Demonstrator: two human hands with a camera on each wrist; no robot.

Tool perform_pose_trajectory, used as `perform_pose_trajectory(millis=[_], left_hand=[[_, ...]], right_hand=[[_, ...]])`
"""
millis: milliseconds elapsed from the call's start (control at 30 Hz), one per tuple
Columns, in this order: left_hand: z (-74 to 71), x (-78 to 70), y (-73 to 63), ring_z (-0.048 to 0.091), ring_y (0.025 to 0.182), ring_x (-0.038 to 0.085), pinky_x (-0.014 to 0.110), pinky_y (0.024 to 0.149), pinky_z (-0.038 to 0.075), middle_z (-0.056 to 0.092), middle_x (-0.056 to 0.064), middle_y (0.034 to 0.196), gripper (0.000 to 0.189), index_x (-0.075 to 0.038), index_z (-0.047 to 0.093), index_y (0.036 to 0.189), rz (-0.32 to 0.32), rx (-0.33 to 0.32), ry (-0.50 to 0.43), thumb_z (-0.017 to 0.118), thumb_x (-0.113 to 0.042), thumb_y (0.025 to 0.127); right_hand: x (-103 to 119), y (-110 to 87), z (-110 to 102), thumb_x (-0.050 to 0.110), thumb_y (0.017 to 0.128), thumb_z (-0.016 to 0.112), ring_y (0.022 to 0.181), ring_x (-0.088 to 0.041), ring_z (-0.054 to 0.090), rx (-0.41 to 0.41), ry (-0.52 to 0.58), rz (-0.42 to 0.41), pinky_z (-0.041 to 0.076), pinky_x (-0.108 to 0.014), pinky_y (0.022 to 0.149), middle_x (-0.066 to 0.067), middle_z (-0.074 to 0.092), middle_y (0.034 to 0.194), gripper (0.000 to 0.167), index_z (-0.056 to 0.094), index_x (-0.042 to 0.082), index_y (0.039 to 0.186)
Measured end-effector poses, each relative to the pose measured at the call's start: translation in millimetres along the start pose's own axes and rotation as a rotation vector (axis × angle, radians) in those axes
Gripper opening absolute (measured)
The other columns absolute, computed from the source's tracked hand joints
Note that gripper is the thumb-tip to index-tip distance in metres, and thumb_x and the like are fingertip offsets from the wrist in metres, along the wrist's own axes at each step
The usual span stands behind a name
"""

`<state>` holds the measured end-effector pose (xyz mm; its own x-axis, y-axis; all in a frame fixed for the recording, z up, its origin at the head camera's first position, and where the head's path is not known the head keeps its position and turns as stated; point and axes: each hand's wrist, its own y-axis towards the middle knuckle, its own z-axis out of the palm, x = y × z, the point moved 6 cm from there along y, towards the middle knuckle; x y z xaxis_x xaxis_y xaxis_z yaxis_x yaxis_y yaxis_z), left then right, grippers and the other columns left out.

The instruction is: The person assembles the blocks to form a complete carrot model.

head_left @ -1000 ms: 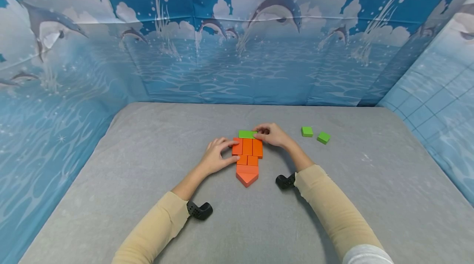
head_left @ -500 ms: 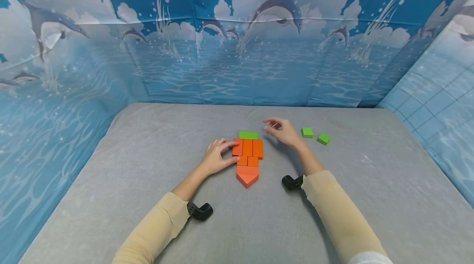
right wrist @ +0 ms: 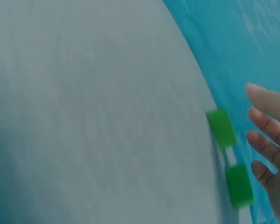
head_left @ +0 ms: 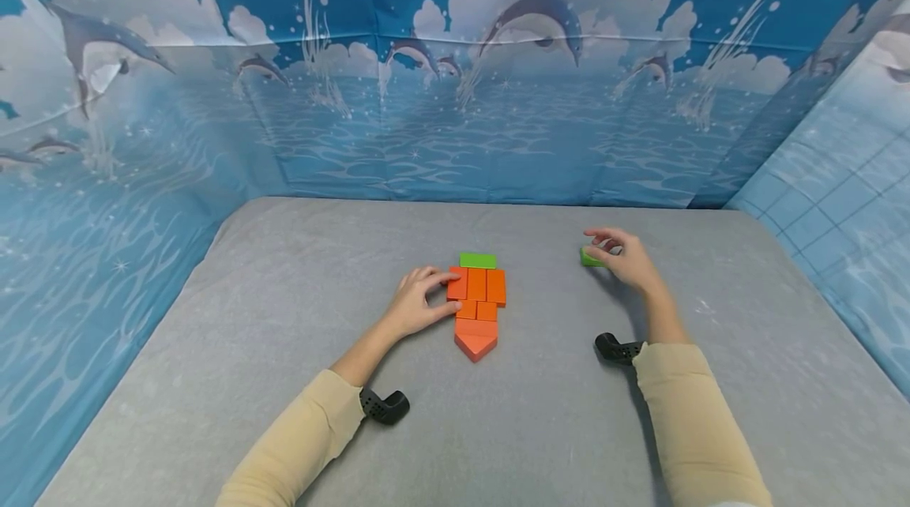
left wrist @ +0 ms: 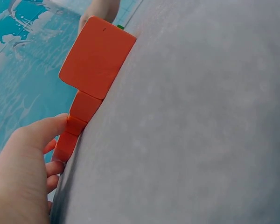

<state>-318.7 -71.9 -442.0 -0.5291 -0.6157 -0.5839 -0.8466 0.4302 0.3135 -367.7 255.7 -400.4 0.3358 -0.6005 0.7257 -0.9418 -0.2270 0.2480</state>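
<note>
A flat figure of orange blocks (head_left: 476,284) lies mid-table, with a pointed orange piece (head_left: 476,343) at its near end and a green block (head_left: 477,261) at its far end. My left hand (head_left: 418,303) rests at its left side, thumb and index finger spread and touching orange blocks. In the left wrist view the thumb (left wrist: 49,129) lies against a small orange block (left wrist: 76,125). My right hand (head_left: 626,261) hovers over a loose green block (head_left: 588,258), fingers loosely bent. Two green blocks (right wrist: 222,128) show in the right wrist view, apart from the fingers (right wrist: 266,122).
A grey cloth covers the table (head_left: 284,254). Behind it hangs a blue curtain (head_left: 320,136) printed with dolphins, which also runs along both sides. Black wrist cameras (head_left: 385,407) are strapped on both forearms.
My right hand has let go of the far green block and moved right to the loose green blocks, covering one in the head view. The left hand has stayed put.
</note>
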Motion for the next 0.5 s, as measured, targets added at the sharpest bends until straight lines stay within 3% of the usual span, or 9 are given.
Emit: perform_pose_trajectory(millis=[267,500], left_hand=[[-0.7,-1.4,-0.5,0.045,0.106,0.026,0.047,0.094,0.030,0.054,0.009,0.112,0.048,-0.014,0.059,0.122,0.002,-0.003,0.000,0.070,-0.034,0.079],[-0.5,-1.4,-0.2,0.045,0.107,0.025,0.047,0.094,0.030,0.054,0.008,0.112,0.048,-0.015,0.060,0.121,0.007,-0.006,0.000,0.070,-0.035,0.079]], right_hand=[[-30.1,-4.3,-5.6,0.011,0.087,0.062,0.097,-0.037,0.044,0.038,-0.068,0.012,0.034,-0.051,0.080,-0.026,0.052,0.108,0.038,0.054,-0.006,0.120],[-38.3,-4.9,-1.5,0.018,0.087,0.063,0.098,-0.035,0.044,0.097,-0.116,0.091,0.033,-0.049,0.082,-0.025,0.051,0.112,0.043,0.053,-0.003,0.123]])
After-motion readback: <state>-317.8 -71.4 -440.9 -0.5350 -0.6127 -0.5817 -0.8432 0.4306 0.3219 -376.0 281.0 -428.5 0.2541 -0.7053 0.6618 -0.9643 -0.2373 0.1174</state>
